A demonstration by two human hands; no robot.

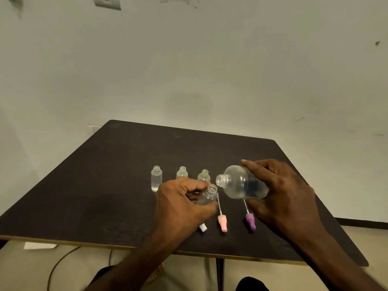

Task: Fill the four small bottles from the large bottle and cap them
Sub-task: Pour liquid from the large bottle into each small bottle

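My right hand (pixel 281 190) grips the large clear bottle (pixel 243 182), tipped on its side with its open mouth pointing left. My left hand (pixel 180 198) holds a small clear bottle (pixel 209 195), tilted so its open mouth sits just below and left of the large bottle's mouth. Three other small bottles stand uncapped in a row on the dark table (pixel 105 185): the left one (pixel 156 178) holds clear liquid, the middle one (pixel 182 172) and the right one (pixel 204 175) are partly hidden behind my left hand.
Spray caps with thin tubes lie on the table near its front edge: a pink one (pixel 222 222), a purple one (pixel 251 221) and a white one (pixel 203 227) half hidden under my left wrist. A cable runs on the floor below the table's front edge.
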